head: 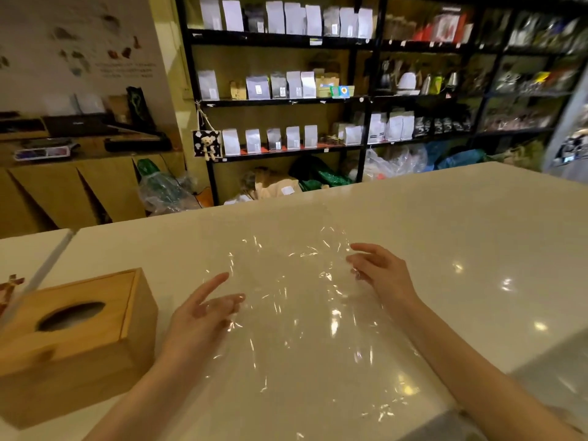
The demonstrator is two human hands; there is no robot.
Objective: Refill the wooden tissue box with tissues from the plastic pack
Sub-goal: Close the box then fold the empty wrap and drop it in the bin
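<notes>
Head camera looks forward and down, close over the white table (445, 224)

The tissue box (73, 338) at eight o'clock is pale wood, smooth and satin with visible grain. Across the middle lies clear plastic wrap (302, 307), thin, crinkled, throwing sharp glints. The table (461, 237) beneath is creamy, polished and glossy, mirroring the ceiling lights at three o'clock.
</notes>
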